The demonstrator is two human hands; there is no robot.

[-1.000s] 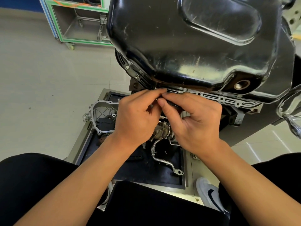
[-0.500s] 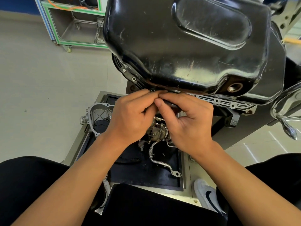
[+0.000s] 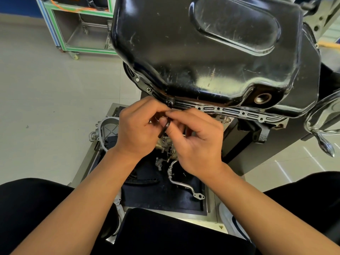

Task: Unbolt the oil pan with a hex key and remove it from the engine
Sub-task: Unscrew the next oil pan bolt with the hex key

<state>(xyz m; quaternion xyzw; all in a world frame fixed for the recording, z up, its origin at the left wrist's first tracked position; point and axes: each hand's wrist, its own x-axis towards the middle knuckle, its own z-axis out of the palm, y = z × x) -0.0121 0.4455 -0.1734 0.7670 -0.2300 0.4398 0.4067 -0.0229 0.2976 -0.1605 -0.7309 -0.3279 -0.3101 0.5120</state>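
A glossy black oil pan (image 3: 211, 52) fills the upper middle, its bolted flange (image 3: 237, 112) running along the near edge. A bolt (image 3: 170, 103) sits in the flange just above my fingers. My left hand (image 3: 137, 133) and my right hand (image 3: 195, 142) meet just below the flange, fingertips together, both pinching a dark hex key (image 3: 164, 128) whose long arm slants down to the left. The key's upper end is hidden by my fingers.
Below the hands a dark tray (image 3: 156, 196) holds a metal pipe (image 3: 182, 183), a silver housing (image 3: 106, 129) and small parts. A chrome crank handle (image 3: 323, 142) hangs at right. A green-framed cart (image 3: 77, 34) stands at the far left on the floor.
Both hands have dropped slightly away from the flange, uncovering the bolt. The hex key now shows between the fingers, where before it was hidden.
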